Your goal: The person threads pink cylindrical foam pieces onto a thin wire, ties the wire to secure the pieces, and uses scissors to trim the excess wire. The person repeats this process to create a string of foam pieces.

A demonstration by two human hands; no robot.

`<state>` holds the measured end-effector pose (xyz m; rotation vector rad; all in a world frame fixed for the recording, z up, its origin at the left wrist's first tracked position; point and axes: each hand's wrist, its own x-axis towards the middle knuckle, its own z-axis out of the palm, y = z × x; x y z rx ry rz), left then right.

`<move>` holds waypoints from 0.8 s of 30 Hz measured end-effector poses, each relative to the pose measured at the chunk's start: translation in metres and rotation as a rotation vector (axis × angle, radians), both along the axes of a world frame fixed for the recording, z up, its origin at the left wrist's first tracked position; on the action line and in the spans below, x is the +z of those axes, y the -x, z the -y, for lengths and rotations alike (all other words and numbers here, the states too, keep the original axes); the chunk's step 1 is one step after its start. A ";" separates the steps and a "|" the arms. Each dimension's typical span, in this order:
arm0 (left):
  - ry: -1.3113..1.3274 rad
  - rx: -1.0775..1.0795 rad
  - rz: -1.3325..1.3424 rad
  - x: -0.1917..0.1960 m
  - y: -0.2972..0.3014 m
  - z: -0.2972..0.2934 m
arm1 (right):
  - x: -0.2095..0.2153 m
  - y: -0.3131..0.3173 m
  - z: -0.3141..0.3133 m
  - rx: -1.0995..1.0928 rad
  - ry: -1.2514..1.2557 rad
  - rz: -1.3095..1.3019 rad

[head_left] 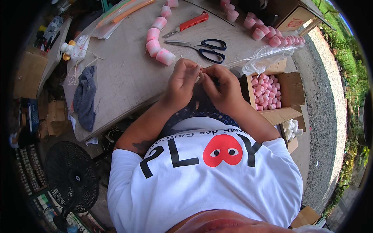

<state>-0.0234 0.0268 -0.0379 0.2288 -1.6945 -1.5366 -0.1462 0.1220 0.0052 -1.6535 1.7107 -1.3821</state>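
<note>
My left hand (183,82) and my right hand (222,86) meet at the table's near edge, fingertips pinched together. Something small and pale shows between them, too small to name; it may be thin string. Just beyond my left hand lies a strand of pink-and-white foam-like cylinders (153,47), curving away to the far edge. Dark-handled scissors (211,50) lie open past my hands, their blades pointing left. A red-handled utility knife (194,21) rests farther back, blade toward the strand.
To the right, a cardboard box (292,89) holds many loose pink cylinders (267,93). More pink cylinders (268,32) lie in a row at the far right, near clear plastic (259,59). On the left are a grey-blue cloth (84,99) and a black fan (72,176).
</note>
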 end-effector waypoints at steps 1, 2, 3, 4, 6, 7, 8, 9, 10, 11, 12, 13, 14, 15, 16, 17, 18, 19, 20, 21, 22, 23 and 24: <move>-0.021 -0.008 -0.015 0.000 -0.001 -0.001 | 0.005 0.000 -0.001 0.024 -0.102 0.099; -0.041 -0.016 -0.029 -0.001 -0.001 -0.001 | 0.008 0.002 -0.002 0.085 -0.129 0.270; -0.030 0.020 -0.029 0.001 -0.001 -0.001 | 0.011 0.004 -0.002 0.146 -0.156 0.440; -0.019 0.057 -0.029 0.004 0.000 -0.001 | 0.012 0.006 -0.003 0.207 -0.183 0.610; 0.070 0.121 -0.001 0.006 0.000 0.001 | 0.009 0.011 -0.003 0.251 -0.185 0.602; 0.148 0.148 0.028 0.005 -0.002 0.003 | 0.008 0.014 -0.003 0.272 -0.186 0.598; 0.226 0.175 0.057 0.005 -0.003 0.004 | 0.006 0.016 -0.002 0.282 -0.187 0.590; 0.205 0.170 0.046 0.006 -0.003 0.003 | 0.005 0.018 0.000 0.293 -0.189 0.584; 0.183 0.166 0.035 0.009 -0.003 0.001 | 0.003 0.020 0.002 0.304 -0.191 0.578; 0.162 0.161 0.024 0.011 -0.002 0.000 | 0.000 0.022 0.004 0.305 -0.195 0.578; 0.198 0.193 0.029 0.009 -0.002 0.001 | -0.002 0.023 0.006 0.305 -0.198 0.580; 0.234 0.226 0.033 0.006 -0.002 0.003 | -0.004 0.023 0.007 0.306 -0.201 0.581; 0.270 0.258 0.037 0.004 -0.001 0.004 | -0.007 0.022 0.007 0.293 -0.175 0.588; 0.325 0.283 0.052 0.006 -0.001 0.004 | -0.010 0.021 0.008 0.277 -0.149 0.595; 0.381 0.308 0.066 0.009 -0.001 0.004 | -0.011 0.021 0.008 0.260 -0.124 0.602; 0.437 0.332 0.080 0.011 -0.001 0.004 | -0.011 0.020 0.008 0.197 -0.097 0.466; 0.457 0.347 0.078 0.011 -0.002 0.005 | -0.010 0.019 0.008 0.137 -0.071 0.331; 0.477 0.363 0.077 0.011 -0.002 0.006 | -0.009 0.018 0.008 0.077 -0.046 0.196; 0.497 0.378 0.075 0.011 -0.002 0.006 | -0.007 0.017 0.007 0.056 -0.014 0.137; 0.480 0.379 0.087 0.012 -0.003 0.007 | -0.003 0.016 0.007 0.035 0.020 0.079; 0.464 0.380 0.100 0.012 -0.004 0.007 | -0.002 0.015 0.007 0.014 0.053 0.021; 0.448 0.381 0.112 0.012 -0.005 0.008 | -0.002 0.014 0.007 0.015 0.052 0.032; 0.445 0.378 0.118 0.012 -0.005 0.008 | -0.003 0.013 0.006 0.014 0.048 0.042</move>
